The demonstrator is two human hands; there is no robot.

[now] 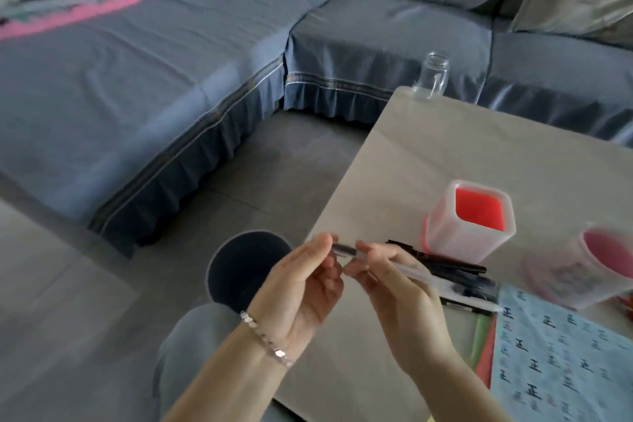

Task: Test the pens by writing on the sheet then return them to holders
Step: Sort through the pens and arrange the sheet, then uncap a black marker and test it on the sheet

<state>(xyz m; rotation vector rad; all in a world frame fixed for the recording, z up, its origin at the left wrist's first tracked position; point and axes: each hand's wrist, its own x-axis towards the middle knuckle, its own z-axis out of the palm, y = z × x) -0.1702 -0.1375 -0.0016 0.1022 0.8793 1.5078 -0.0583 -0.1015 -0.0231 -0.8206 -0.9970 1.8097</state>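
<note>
Over the table's left edge, the left hand (pixel 301 284) pinches the small clear cap (pixel 337 249); the right hand (pixel 394 288) grips the clear-barrelled pen (pixel 431 279). Uncapping, I judge; next, writing on the pale blue practice sheet (pixel 561 353). Several dark loose pens (pixel 445 262) lie beside two red-lined translucent holders (pixel 469 219).

So the bench (pixel 428 161) sits on the right, with the sofa (pixel 171 62) wrapping around its far and left sides. A jar (pixel 432 77) stands at the far corner. Two holders are near the right edge, the square holder (pixel 471 221) left of the round holder (pixel 596 267). Loose pens (pixel 455 269) lie just in front of them, and the sheet (pixel 561 353) is at the near right. A round stool (pixel 246 267) sits on the floor off the bench's left edge.
</note>
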